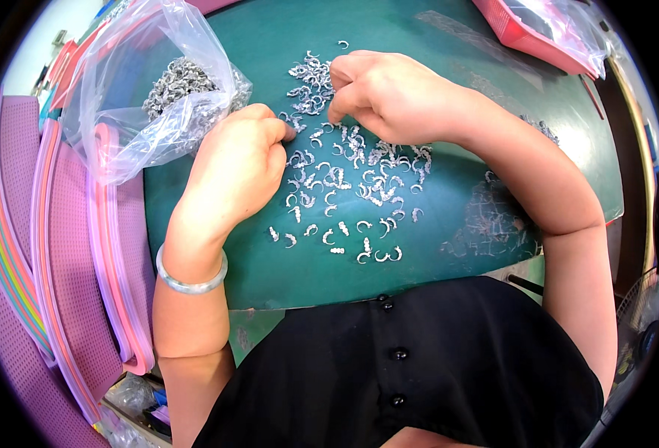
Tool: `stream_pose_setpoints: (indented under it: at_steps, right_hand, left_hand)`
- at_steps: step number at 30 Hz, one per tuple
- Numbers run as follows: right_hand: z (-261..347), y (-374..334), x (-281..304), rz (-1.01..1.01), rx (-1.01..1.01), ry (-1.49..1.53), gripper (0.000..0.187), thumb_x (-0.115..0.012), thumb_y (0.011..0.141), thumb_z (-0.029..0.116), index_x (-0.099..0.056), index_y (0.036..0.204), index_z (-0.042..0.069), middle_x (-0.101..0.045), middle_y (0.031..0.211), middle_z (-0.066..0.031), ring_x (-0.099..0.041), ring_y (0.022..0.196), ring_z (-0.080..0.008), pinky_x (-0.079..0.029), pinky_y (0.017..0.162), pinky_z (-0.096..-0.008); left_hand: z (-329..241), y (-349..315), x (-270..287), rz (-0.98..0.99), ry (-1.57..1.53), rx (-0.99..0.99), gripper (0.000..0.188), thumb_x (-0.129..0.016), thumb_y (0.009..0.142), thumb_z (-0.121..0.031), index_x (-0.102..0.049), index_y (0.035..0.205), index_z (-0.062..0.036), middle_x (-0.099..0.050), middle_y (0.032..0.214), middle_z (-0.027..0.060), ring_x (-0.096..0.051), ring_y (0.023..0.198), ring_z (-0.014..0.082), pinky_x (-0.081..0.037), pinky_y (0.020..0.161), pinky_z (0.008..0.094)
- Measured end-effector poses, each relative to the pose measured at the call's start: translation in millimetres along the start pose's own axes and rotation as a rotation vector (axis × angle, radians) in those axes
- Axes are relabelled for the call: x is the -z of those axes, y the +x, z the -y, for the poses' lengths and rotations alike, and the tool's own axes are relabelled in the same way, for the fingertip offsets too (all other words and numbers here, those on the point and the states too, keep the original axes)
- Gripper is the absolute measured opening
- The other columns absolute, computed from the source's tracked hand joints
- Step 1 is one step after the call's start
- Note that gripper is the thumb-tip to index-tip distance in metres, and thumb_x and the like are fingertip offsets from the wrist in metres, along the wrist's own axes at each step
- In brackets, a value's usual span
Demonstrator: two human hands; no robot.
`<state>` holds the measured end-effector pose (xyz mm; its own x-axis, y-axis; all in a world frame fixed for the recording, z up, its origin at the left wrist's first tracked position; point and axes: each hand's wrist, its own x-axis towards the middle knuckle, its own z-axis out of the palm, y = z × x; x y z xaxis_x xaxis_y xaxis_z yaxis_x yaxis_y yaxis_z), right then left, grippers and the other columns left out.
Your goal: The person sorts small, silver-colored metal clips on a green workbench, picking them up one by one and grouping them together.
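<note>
Many small silvery curved pieces (378, 183), like little C-shaped rings or earring parts, lie scattered on the green tabletop. A denser cluster of the same pieces (311, 86) sits farther back. My left hand (240, 164), a pale bangle (190, 279) on its wrist, is curled at the left edge of the scatter. Its index fingertip touches or nearly touches several pieces; whether it pinches one is hidden. Bent over the right side of the cluster, my right hand (396, 97) has its fingers curled down, and what they hold, if anything, does not show.
An open clear plastic bag (113, 142) with a heap of grey metal pieces (180, 86) stands at the far left. Purple baskets (75, 254) are stacked along the left side. A pink basket (523, 33) with plastic is at the far right corner of the green table (269, 276).
</note>
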<state>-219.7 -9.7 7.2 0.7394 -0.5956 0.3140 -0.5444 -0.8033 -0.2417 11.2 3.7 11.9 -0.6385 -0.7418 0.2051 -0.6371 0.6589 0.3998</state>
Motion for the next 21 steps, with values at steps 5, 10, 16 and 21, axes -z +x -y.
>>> stream_pose_setpoints:
  at_steps: [5, 10, 16, 21]
  right_hand:
    - [0.0, 5.6, -2.2, 0.018, -0.04, 0.017, 0.019, -0.059, 0.073, 0.001, -0.067, 0.089, 0.006, -0.055, 0.084, -0.0096, -0.057, 0.085, -0.029, -0.048, 0.073, -0.0389]
    - [4.7, 10.4, -8.0, -0.008, -0.024, 0.034, 0.016, -0.06, 0.075, 0.003, -0.066, 0.089, 0.006, -0.056, 0.085, -0.0096, -0.057, 0.086, -0.0294, -0.048, 0.074, -0.0395]
    - [7.5, 19.3, -13.4, 0.004, -0.066, 0.047, 0.01, -0.061, 0.077, 0.01, -0.066, 0.084, 0.005, -0.056, 0.081, -0.0091, -0.058, 0.083, -0.0292, -0.048, 0.072, -0.0397]
    - [7.9, 26.9, -26.3, -0.019, -0.085, 0.09, 0.008, -0.061, 0.077, 0.01, -0.065, 0.08, 0.004, -0.056, 0.078, -0.0096, -0.059, 0.08, -0.0291, -0.048, 0.07, -0.0394]
  left_hand:
    - [-1.2, 0.0, 0.7, 0.003, -0.001, 0.057, 0.024, -0.046, 0.072, 0.004, -0.066, 0.086, 0.0052, -0.06, 0.081, 0.0187, -0.06, 0.077, 0.0324, -0.048, 0.073, 0.0373]
    - [-1.5, 1.6, -2.5, -0.057, -0.013, 0.059, 0.017, -0.055, 0.077, -0.001, -0.065, 0.091, 0.0037, -0.062, 0.081, 0.018, -0.061, 0.076, 0.0306, -0.048, 0.071, 0.0367]
    - [-2.9, 7.9, -12.1, -0.099, -0.031, 0.178, 0.013, -0.063, 0.079, -0.006, -0.065, 0.089, 0.0024, -0.064, 0.076, 0.0159, -0.063, 0.068, 0.0255, -0.048, 0.064, 0.0333]
    - [2.5, 8.8, -17.1, -0.154, -0.1, 0.157, 0.01, -0.06, 0.079, -0.009, -0.064, 0.08, 0.0004, -0.063, 0.077, 0.0189, -0.061, 0.073, 0.0366, -0.048, 0.067, 0.0425]
